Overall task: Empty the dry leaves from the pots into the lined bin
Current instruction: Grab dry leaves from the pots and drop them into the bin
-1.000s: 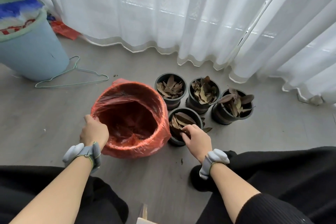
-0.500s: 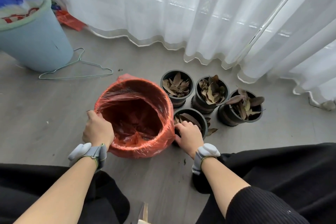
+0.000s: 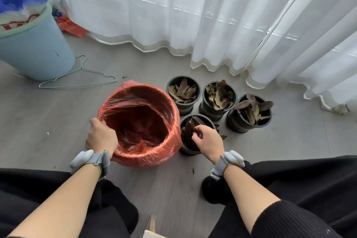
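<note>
Grey floor (image 3: pixel 58 121): left hand (image 3: pixel 101 138) clamped on lined bin (image 3: pixel 146 160) rim; right hand (image 3: pixel 207 140) pinching dry leaves (image 3: pixel 187 129) in nearest pot (image 3: pixel 190 151); brittle leaves may crumble and fall short.

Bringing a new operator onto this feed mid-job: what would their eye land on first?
The orange-lined bin stands at centre floor, its rim gripped by the left hand. Just right of it, the right hand pinches dry leaves in the nearest black pot, with three more leaf-filled pots beyond it by the white curtain.
</note>
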Motion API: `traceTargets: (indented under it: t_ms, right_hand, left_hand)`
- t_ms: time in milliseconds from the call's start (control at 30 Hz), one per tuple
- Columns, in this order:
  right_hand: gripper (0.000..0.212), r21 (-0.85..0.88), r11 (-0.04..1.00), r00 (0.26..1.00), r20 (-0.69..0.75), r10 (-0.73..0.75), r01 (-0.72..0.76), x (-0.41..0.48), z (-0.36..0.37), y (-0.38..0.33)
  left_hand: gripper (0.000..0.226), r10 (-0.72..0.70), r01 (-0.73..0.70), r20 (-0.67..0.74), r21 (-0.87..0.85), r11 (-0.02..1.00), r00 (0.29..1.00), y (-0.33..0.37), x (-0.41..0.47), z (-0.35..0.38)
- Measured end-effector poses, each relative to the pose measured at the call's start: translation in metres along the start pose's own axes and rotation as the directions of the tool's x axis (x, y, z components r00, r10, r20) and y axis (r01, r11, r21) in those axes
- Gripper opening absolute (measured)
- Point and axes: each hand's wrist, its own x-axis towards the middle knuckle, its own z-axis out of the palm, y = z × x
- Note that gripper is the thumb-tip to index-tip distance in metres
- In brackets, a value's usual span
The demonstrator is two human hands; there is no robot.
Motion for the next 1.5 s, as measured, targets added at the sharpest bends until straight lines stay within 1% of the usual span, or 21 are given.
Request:
traceTargets:
  t_ms: [100, 233, 333, 400, 500, 600, 700, 767, 833, 900, 933, 1000, 1033, 1133, 1200, 1267, 1367, 1433, 1500]
  right_hand:
    - [0.022, 0.091, 0.996, 0.999, -0.03, -0.022, 0.024, -0.003, -0.013, -0.001]
    - [0.014, 0.245, 0.97, 1.0, -0.003, 0.013, -0.012, -0.009, -0.025, -0.001]
    - [0.007, 0.396, 0.917, 0.994, -0.078, 0.083, -0.046, -0.009, -0.038, -0.003]
    - [0.006, 0.484, 0.875, 0.988, -0.126, 0.086, -0.015, -0.004, -0.05, -0.017]
    - [0.011, 0.582, 0.81, 0.988, -0.15, 0.024, 0.069, 0.003, -0.062, -0.053]
    - [0.014, 0.603, 0.781, 0.987, -0.115, -0.116, 0.162, 0.004, -0.056, -0.092]
    - [0.018, 0.545, 0.809, 0.972, -0.047, -0.231, 0.219, 0.004, -0.037, -0.118]
    - [0.017, 0.512, 0.825, 0.968, -0.06, -0.245, 0.241, 0.009, -0.027, -0.118]
    - [0.014, 0.49, 0.852, 0.983, -0.102, -0.153, 0.183, 0.015, -0.025, -0.1]
    - [0.015, 0.405, 0.913, 0.993, -0.119, -0.001, 0.05, 0.025, -0.021, -0.068]
    - [0.019, 0.342, 0.939, 0.991, -0.11, 0.083, -0.041, 0.028, -0.017, -0.051]
    - [0.027, 0.222, 0.956, 0.978, -0.036, 0.203, -0.19, 0.028, -0.008, -0.02]
    - [0.032, 0.176, 0.959, 0.975, 0.022, 0.223, -0.223, 0.027, 0.0, -0.011]
    - [0.053, 0.057, 0.979, 0.968, 0.172, 0.182, -0.194, 0.02, 0.02, -0.002]
    - [0.064, -0.047, 0.986, 0.969, 0.184, 0.165, -0.159, 0.02, 0.028, -0.006]
    - [0.069, -0.148, 0.977, 0.974, 0.146, 0.174, -0.152, 0.024, 0.033, -0.01]
    - [0.067, -0.226, 0.965, 0.975, 0.146, 0.169, -0.133, 0.031, 0.034, -0.013]
    - [0.06, -0.262, 0.962, 0.971, 0.198, 0.136, -0.081, 0.035, 0.036, -0.014]
    - [0.052, -0.259, 0.965, 0.972, 0.212, 0.102, -0.044, 0.034, 0.037, -0.016]
  left_hand:
    - [0.017, -0.001, 0.001, 0.045, 0.004, 1.0, 0.999, -0.001, 0.003, -0.002]
    - [0.013, -0.025, 0.024, 0.083, 0.013, 1.0, 0.996, -0.002, 0.002, -0.005]
    - [0.016, -0.031, 0.03, 0.091, 0.01, 0.999, 0.995, 0.0, -0.004, -0.005]
    - [0.017, -0.021, 0.021, 0.086, -0.003, 1.0, 0.996, -0.001, -0.005, -0.007]
    - [0.017, 0.016, -0.013, 0.072, -0.044, 0.999, 0.997, -0.002, -0.009, -0.006]
    - [0.019, 0.031, -0.025, 0.06, -0.088, 0.996, 0.998, -0.004, -0.012, -0.006]
    - [0.017, 0.035, -0.03, 0.052, -0.1, 0.995, 0.998, -0.002, -0.011, -0.008]
    - [0.018, 0.028, -0.023, 0.049, -0.093, 0.995, 0.998, -0.001, -0.009, -0.007]
    - [0.019, 0.031, -0.026, 0.051, -0.088, 0.996, 0.998, 0.0, -0.01, -0.007]
    - [0.019, 0.018, -0.013, 0.047, -0.089, 0.996, 0.999, 0.0, -0.009, -0.005]
    - [0.019, 0.013, -0.01, 0.044, -0.087, 0.996, 0.999, 0.0, -0.008, -0.005]
    - [0.019, 0.012, -0.009, 0.033, -0.083, 0.997, 0.999, 0.0, -0.008, -0.005]
    - [0.019, 0.006, -0.004, 0.026, -0.077, 0.997, 1.0, -0.001, -0.008, -0.004]
    - [0.019, -0.001, 0.002, 0.015, -0.062, 0.998, 1.0, -0.002, -0.006, 0.0]
    - [0.019, 0.001, -0.001, 0.01, -0.064, 0.998, 1.0, -0.002, -0.005, 0.0]
    - [0.018, 0.001, -0.001, 0.005, -0.066, 0.998, 1.0, -0.002, -0.005, 0.002]
    - [0.016, 0.007, -0.007, 0.002, -0.065, 0.998, 1.0, -0.001, -0.005, 0.003]
    - [0.015, 0.001, -0.001, -0.009, -0.059, 0.998, 1.0, -0.001, -0.005, 0.003]
    - [0.016, -0.004, 0.003, -0.021, -0.053, 0.999, 1.0, -0.002, -0.004, 0.003]
